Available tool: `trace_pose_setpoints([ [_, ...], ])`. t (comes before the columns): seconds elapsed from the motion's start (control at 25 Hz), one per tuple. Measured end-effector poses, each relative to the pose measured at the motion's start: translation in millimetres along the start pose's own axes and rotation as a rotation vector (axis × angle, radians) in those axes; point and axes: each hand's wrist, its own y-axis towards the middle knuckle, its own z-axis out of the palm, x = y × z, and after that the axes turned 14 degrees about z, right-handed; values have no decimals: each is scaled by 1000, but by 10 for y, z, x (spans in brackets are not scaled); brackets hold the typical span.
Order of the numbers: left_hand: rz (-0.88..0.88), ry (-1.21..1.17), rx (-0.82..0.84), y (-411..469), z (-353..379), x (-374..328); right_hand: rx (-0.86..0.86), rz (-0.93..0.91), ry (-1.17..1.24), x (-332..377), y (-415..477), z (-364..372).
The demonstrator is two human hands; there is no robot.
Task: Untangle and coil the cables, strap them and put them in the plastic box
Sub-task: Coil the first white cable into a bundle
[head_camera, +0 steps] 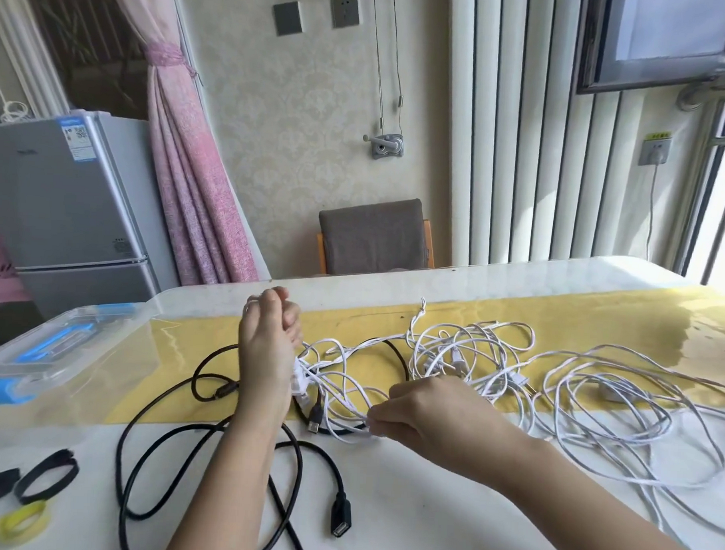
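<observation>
- Table [425, 506] fills the lower half of the frame, with a yellow runner across it.
- White cables [596, 409] sprawl in one tangle from centre to the right edge. Pulling strands apart too hard could cinch a knot or drag loops off the table at the right. The tangle's long axis runs left to right along the runner.
- Black cable [298, 471] loops at lower left of centre, its socket end [340, 523] pointing at the bottom edge (its black plug [315, 416] hangs among white loops and may snag).
- Plastic box [58, 344] sits at middle left, lid on.
- Left hand [269, 333], raised at centre, curls round a white strand; right hand [421, 406] pinches another, lower and to its right.
- Straps [46, 477] lie at lower left, on no cable yet.
</observation>
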Motion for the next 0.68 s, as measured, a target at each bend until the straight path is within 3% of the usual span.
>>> trace_pose_setpoints([
  [0.2,345,698,351,-150,-4,162,-223,-41,30,66,7,-181],
  [0.28,334,811,565,-179,-4,181,-358,-54,54,6,19,-302],
  [0.44,-38,615,766,-306,113,93,-582,14,81,-212,29,-495],
  [0.68,-566,193,979,-362,236,-158,-715,214,79,-523,12,-572],
])
